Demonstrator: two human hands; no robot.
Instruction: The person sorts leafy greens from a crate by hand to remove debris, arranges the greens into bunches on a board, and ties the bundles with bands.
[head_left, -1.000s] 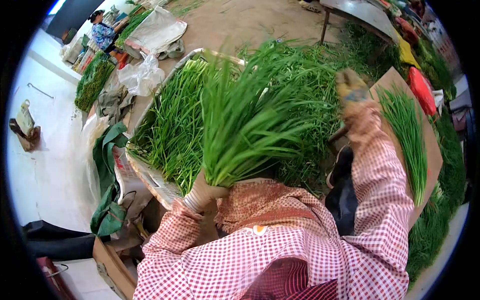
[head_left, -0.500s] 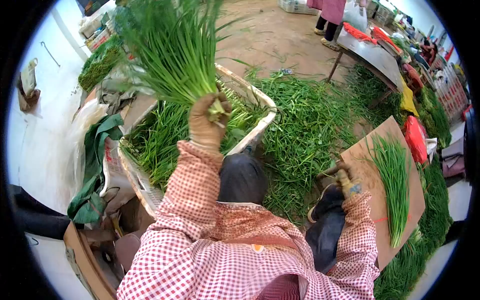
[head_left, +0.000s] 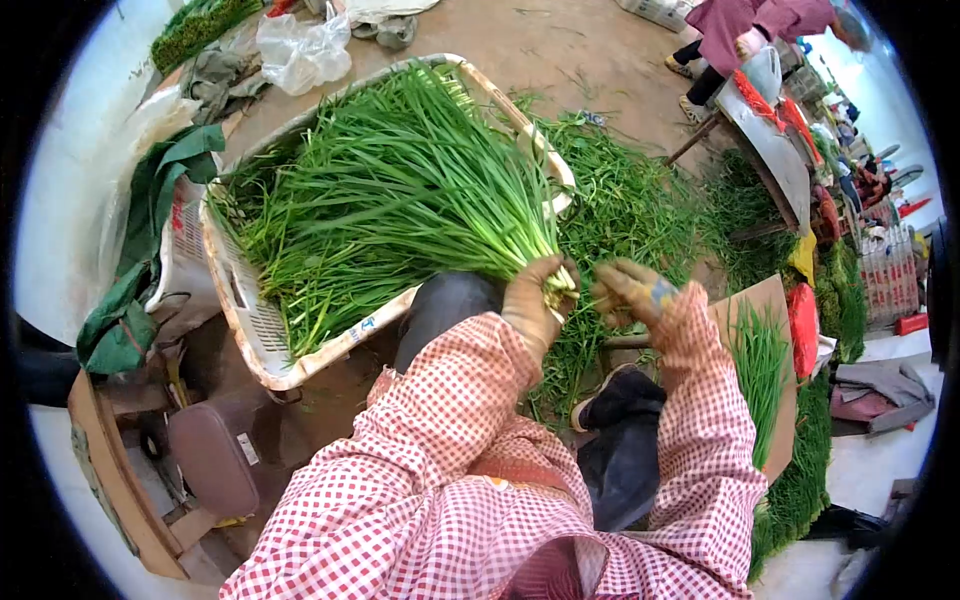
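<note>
My left hand [head_left: 540,300], in a tan work glove, is wrapped round the pale stem ends of a bunch of garlic chives [head_left: 455,205]. The long green leaves fan out to the left over the white crate [head_left: 290,372], and more chives lie inside it. Just to the right of the stem ends, my right hand [head_left: 632,292], also gloved, is apart from the bunch. Its fingers point left, loosely bent and slightly blurred, with nothing visible in them. Another bundle of chives [head_left: 758,375] lies on a brown board [head_left: 785,300] beyond my right arm.
Loose green leaves [head_left: 640,215] cover the floor right of the crate. A metal-topped table [head_left: 770,150] with red bags stands at the upper right, where a person [head_left: 745,30] bends over. A green cloth [head_left: 150,230] and a stool [head_left: 212,455] are at the left.
My left hand has lowered the chives from upright to lying over the crate, stem ends to the right. My right hand has risen from beside the board towards the stem ends. The person has bent over.
</note>
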